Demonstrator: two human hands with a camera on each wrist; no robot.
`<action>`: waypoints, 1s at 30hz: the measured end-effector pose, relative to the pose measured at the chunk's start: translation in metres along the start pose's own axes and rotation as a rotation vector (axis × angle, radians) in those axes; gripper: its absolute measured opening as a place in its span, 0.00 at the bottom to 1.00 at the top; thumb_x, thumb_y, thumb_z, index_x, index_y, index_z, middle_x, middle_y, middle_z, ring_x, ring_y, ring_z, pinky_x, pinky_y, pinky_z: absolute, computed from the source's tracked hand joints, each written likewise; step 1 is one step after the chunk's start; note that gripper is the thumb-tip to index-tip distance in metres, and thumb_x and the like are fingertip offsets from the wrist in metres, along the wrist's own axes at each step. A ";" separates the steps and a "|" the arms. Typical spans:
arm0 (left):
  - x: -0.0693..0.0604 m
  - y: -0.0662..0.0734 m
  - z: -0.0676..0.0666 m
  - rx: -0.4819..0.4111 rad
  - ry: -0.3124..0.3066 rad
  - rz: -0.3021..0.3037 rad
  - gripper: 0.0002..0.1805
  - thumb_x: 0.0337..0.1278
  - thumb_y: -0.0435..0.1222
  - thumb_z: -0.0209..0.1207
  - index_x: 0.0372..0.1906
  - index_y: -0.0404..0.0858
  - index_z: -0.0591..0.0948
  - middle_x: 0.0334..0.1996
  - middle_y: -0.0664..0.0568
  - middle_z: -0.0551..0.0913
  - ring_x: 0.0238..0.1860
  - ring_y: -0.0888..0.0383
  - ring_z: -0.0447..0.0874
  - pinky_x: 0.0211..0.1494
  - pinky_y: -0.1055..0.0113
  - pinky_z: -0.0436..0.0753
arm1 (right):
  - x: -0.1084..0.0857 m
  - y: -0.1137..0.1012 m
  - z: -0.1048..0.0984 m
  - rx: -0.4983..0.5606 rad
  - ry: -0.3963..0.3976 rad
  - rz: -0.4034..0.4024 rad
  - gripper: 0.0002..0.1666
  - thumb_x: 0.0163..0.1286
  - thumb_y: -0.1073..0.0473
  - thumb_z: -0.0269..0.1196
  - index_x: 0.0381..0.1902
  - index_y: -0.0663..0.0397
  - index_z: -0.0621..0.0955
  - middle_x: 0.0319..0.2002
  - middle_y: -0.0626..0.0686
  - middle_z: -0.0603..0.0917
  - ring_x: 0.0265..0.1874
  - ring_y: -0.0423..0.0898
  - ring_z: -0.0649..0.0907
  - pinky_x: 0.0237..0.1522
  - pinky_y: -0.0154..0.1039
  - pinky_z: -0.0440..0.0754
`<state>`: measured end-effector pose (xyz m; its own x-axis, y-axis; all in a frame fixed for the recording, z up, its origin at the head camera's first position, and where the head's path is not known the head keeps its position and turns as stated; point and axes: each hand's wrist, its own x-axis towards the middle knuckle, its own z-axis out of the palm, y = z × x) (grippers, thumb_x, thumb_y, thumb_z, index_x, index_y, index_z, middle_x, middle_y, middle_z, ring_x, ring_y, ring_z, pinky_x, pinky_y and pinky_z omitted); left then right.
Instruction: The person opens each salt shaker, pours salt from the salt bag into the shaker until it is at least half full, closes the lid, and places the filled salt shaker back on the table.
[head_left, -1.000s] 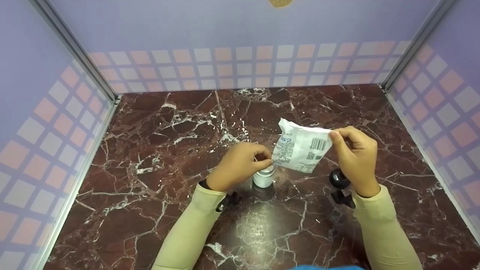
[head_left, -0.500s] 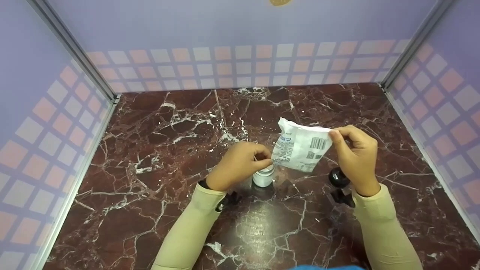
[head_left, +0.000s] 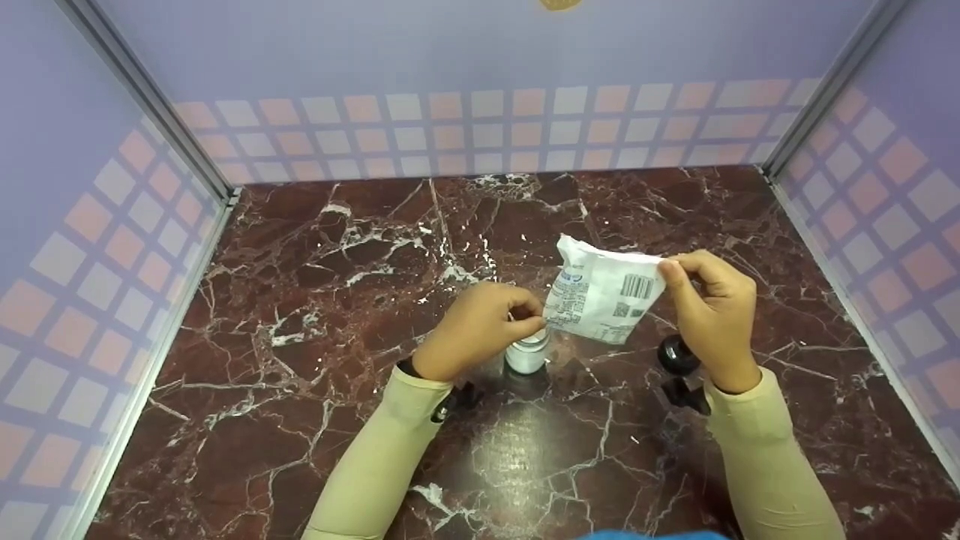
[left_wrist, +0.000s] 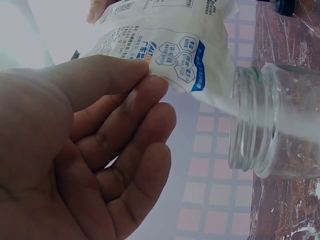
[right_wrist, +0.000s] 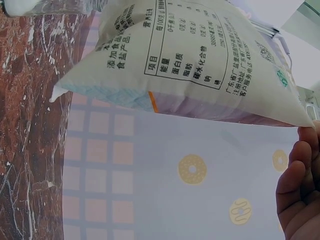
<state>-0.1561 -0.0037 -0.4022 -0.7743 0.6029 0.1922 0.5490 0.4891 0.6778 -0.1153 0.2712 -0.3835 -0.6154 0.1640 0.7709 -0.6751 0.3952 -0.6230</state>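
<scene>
A white printed bag of salt (head_left: 604,292) hangs tilted between my two hands, its torn corner low on the left. My left hand (head_left: 484,322) pinches that end between thumb and index finger, the other fingers loosely bent. At the opposite end, my right hand (head_left: 716,315) pinches the bag's upper corner. Below the left fingertips stands an open glass jar (head_left: 527,356) with white contents. In the left wrist view, white salt (left_wrist: 223,103) runs from the bag into the jar's mouth. The right wrist view shows the bag's printed side (right_wrist: 185,55) and its drooping corner.
The dark red marbled table (head_left: 360,465) carries white flecks (head_left: 487,255) behind the jar, partly mixed with its veining. Patterned purple walls (head_left: 487,135) enclose the back and both sides. A round black camera (head_left: 678,355) sits under the right wrist.
</scene>
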 end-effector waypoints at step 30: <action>0.001 0.001 0.000 0.039 0.000 0.000 0.06 0.65 0.40 0.68 0.39 0.42 0.89 0.35 0.57 0.89 0.35 0.64 0.84 0.44 0.69 0.84 | 0.001 0.001 -0.001 -0.015 0.008 -0.023 0.07 0.62 0.80 0.66 0.25 0.73 0.83 0.21 0.59 0.80 0.22 0.35 0.72 0.28 0.26 0.69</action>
<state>-0.1568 -0.0024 -0.4012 -0.7744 0.6027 0.1926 0.5611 0.5134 0.6493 -0.1163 0.2723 -0.3837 -0.5964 0.1623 0.7861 -0.6829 0.4122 -0.6031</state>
